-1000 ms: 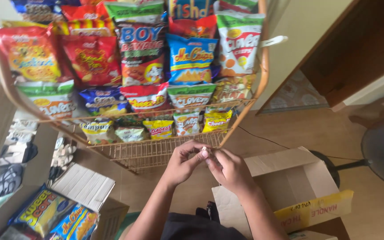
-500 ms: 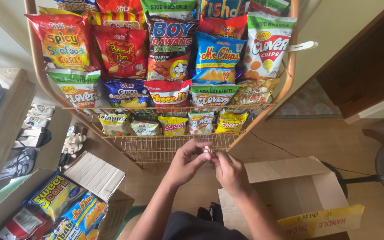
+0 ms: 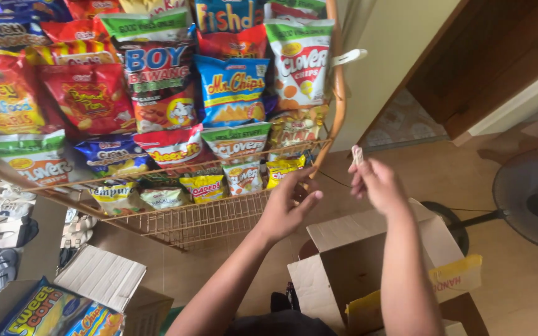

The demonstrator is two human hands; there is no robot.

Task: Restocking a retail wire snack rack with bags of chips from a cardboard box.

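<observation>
pinching small clip (image 3: 357,154) in right hand (image 3: 378,184)

A single head-worn camera looks steeply down and forward from just above the person's forearms. It faces a wire-and-wood rack of bright snack bags (image 3: 175,218), close ahead and cut off at the top edge. Below lie an open brown cardboard box (image 3: 368,249) and, seemingly, tan tiled floor (image 3: 518,292).

left hand (image 3: 287,208) half-curled, right hand (image 3: 378,183) raised — fingertips pinched
</observation>
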